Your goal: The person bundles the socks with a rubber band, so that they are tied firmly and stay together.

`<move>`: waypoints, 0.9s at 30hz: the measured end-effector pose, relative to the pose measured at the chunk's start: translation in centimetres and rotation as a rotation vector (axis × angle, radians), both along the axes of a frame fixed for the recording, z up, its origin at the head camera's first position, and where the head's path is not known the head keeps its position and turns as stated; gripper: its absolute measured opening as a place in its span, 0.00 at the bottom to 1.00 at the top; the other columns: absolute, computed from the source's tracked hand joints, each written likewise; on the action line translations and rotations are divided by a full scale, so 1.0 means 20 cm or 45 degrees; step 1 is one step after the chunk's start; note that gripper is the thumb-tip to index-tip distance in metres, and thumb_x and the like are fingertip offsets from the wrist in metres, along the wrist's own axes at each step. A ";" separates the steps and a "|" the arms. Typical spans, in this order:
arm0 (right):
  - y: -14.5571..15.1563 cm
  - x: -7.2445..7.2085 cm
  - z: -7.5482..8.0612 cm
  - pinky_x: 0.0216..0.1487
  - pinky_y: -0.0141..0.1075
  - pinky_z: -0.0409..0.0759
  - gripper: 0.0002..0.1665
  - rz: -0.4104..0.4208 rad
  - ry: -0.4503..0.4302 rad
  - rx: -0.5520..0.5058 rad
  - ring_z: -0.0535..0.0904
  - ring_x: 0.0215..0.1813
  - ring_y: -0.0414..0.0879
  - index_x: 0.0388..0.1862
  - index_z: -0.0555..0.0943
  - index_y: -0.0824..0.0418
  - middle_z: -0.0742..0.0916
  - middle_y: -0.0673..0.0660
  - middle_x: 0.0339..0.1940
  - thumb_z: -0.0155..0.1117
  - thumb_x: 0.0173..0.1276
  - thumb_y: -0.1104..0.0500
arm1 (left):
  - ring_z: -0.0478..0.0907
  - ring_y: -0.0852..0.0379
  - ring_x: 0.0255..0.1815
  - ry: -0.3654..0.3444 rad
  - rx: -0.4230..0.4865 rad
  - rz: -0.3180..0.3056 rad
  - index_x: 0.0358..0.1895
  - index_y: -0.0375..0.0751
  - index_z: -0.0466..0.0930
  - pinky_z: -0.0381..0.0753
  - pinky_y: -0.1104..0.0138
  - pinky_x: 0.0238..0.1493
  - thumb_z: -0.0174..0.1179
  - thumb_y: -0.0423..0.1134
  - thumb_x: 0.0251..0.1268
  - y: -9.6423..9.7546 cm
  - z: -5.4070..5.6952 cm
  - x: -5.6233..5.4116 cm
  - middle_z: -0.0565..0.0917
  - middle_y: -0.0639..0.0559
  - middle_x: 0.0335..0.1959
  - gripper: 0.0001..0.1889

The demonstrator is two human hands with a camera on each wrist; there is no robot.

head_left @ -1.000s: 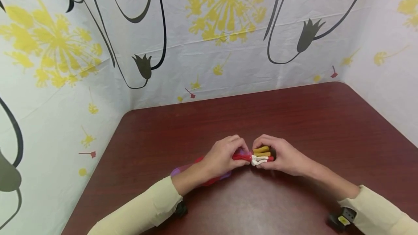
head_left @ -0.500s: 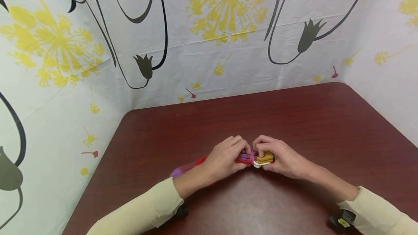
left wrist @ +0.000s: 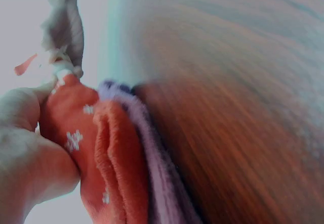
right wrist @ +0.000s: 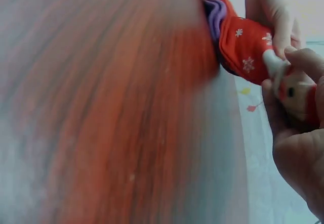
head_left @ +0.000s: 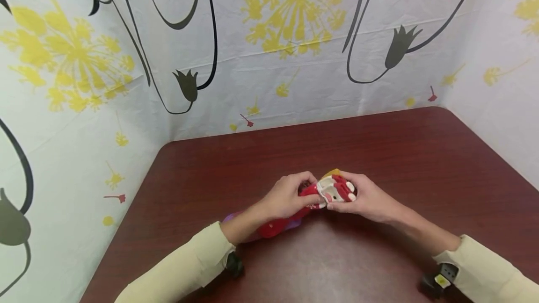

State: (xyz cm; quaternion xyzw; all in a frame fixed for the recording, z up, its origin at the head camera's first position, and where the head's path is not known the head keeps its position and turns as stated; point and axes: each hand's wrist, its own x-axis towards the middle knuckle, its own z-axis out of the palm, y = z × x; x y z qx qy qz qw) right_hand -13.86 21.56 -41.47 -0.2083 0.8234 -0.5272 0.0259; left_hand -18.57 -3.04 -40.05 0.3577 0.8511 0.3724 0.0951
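Both hands hold a red sock (head_left: 332,191) with white snowflakes and a white-and-red end with a dark dot like an eye. My left hand (head_left: 288,196) pinches its middle, thumb on top. My right hand (head_left: 370,198) grips the patterned end from the right. Layered with it is a purple sock (right wrist: 216,17), whose ribbed edge also shows in the left wrist view as purple knit (left wrist: 152,153). Something yellow (head_left: 334,172) sticks out behind the patterned end. The red and purple cloth trails left beneath my left wrist, partly hidden.
A dark red-brown table (head_left: 358,256) lies under the hands. White cloth (head_left: 236,83) printed with flowers hangs around its back and sides. A dark device (head_left: 440,282) is strapped at the right wrist, and another device (head_left: 234,264) at the left.
The far end of the bundle has turned over between the hands, so the white-and-red patterned side now faces up where yellow layers showed before. The hands stay in about the same place.
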 end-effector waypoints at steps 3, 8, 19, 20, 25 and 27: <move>0.01 -0.01 0.00 0.47 0.35 0.87 0.33 -0.028 -0.109 -0.100 0.84 0.45 0.49 0.62 0.79 0.67 0.88 0.58 0.47 0.84 0.61 0.61 | 0.80 0.62 0.43 -0.208 0.080 0.005 0.54 0.50 0.82 0.81 0.70 0.46 0.73 0.46 0.70 0.00 0.00 -0.03 0.85 0.61 0.43 0.15; 0.01 -0.01 0.00 0.43 0.36 0.87 0.29 -0.063 -0.183 -0.197 0.85 0.42 0.49 0.59 0.82 0.70 0.89 0.62 0.45 0.83 0.62 0.63 | 0.80 0.62 0.51 -0.368 0.183 -0.068 0.65 0.48 0.78 0.82 0.69 0.54 0.71 0.45 0.72 0.00 -0.01 -0.07 0.84 0.59 0.51 0.22; -0.03 0.02 0.01 0.45 0.41 0.89 0.25 -0.033 -0.354 -0.351 0.87 0.40 0.54 0.57 0.82 0.74 0.90 0.64 0.43 0.80 0.65 0.65 | 0.80 0.62 0.47 -0.554 0.289 -0.287 0.57 0.40 0.78 0.83 0.68 0.53 0.68 0.35 0.73 0.02 0.01 -0.10 0.85 0.54 0.47 0.14; -0.03 0.02 0.01 0.44 0.40 0.89 0.23 -0.042 -0.359 -0.363 0.88 0.37 0.53 0.56 0.82 0.75 0.90 0.63 0.40 0.79 0.66 0.65 | 0.80 0.61 0.47 -0.561 0.294 -0.294 0.58 0.39 0.78 0.82 0.68 0.53 0.68 0.35 0.74 0.02 0.01 -0.10 0.85 0.53 0.47 0.15; -0.03 0.03 0.02 0.42 0.37 0.86 0.21 -0.099 -0.341 -0.356 0.87 0.32 0.51 0.54 0.82 0.77 0.90 0.64 0.34 0.75 0.71 0.62 | 0.80 0.60 0.51 -0.590 0.316 -0.259 0.69 0.41 0.74 0.81 0.67 0.57 0.65 0.38 0.76 0.02 0.01 -0.10 0.84 0.51 0.54 0.23; -0.04 0.04 0.02 0.44 0.35 0.87 0.24 -0.098 -0.319 -0.362 0.88 0.36 0.48 0.58 0.80 0.78 0.90 0.64 0.40 0.75 0.71 0.63 | 0.80 0.59 0.53 -0.629 0.322 -0.225 0.72 0.42 0.73 0.81 0.66 0.58 0.64 0.39 0.77 0.02 0.00 -0.11 0.84 0.51 0.56 0.24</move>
